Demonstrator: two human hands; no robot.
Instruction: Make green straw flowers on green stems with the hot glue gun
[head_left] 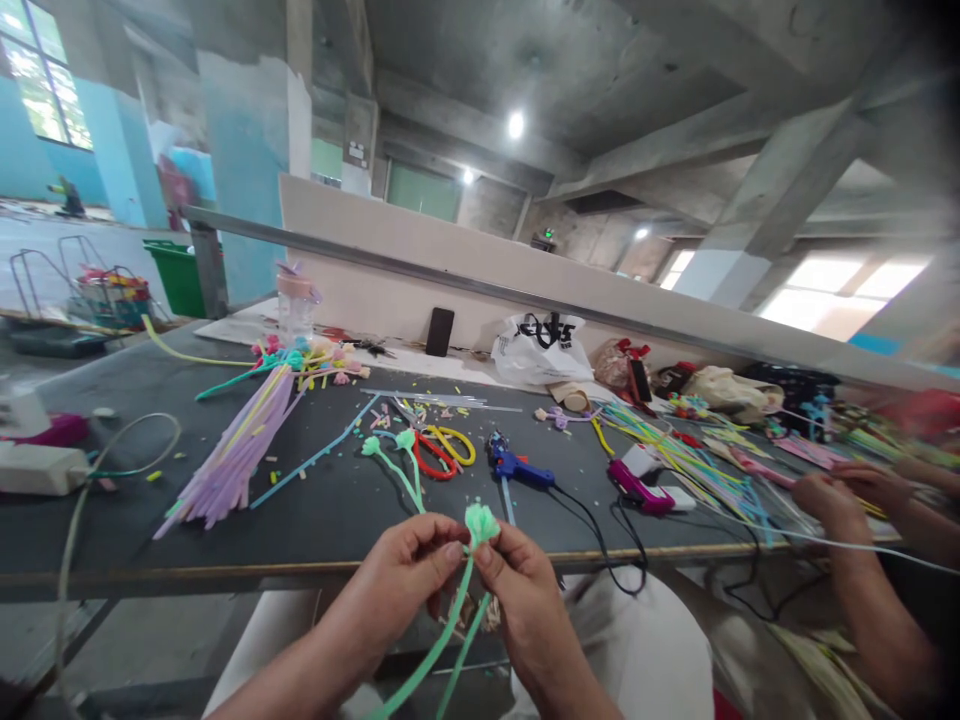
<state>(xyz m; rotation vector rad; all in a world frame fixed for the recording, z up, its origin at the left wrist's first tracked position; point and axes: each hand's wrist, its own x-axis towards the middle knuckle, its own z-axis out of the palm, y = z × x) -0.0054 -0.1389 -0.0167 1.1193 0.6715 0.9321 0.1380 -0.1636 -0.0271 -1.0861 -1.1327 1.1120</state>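
Above the near table edge, my left hand (411, 572) and my right hand (525, 578) meet around a mint-green pipe-cleaner flower (480, 522). Its ruffled head points up, and two fuzzy green stems (439, 645) hang below between my wrists. My left thumb and fingers pinch at the left of the flower's base. On the other side, my right thumb and forefinger press just under the head. Beyond my hands lie two similar green pipe-cleaner flowers (405, 440), red-and-yellow-handled scissors (442, 452) and a blue glue gun (521, 466).
Left on the dark table (330, 540) lies a bundle of lilac pipe cleaners (232, 450). A clear bottle (296, 305), a phone (440, 331) and a white bag (541, 350) stand along the back. A purple-and-white tool (646, 485) and a co-worker's hands (840, 495) are at right.
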